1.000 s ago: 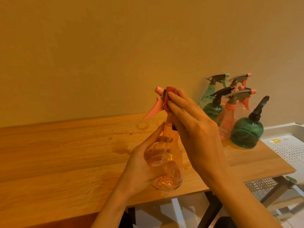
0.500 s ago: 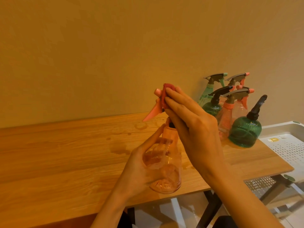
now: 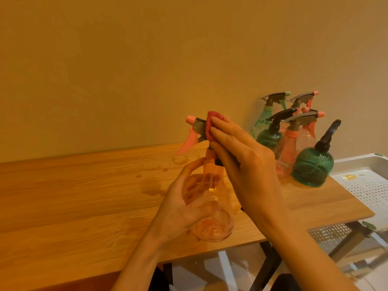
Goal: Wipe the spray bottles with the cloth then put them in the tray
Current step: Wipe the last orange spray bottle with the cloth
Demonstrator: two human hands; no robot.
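The left hand (image 3: 184, 208) grips the clear pink plastic spray bottle (image 3: 212, 206) above the wooden table (image 3: 84, 206); long axis upright, nozzle pointing left. The right hand (image 3: 247, 171) fingers press the red cloth (image 3: 210, 127) onto the trigger head.

A plain wall (image 3: 147, 59) fills the far side, bare and evenly lit in a warm yellowish light. Against it stands a wooden table (image 3: 73, 196) with a pale grain running left to right; darker wet-looking stains (image 3: 155, 189) mark the top near the middle. Dark metal legs (image 3: 266, 267) slant below its near right edge. Under the table, pale floor (image 3: 237, 267) shows between the legs.
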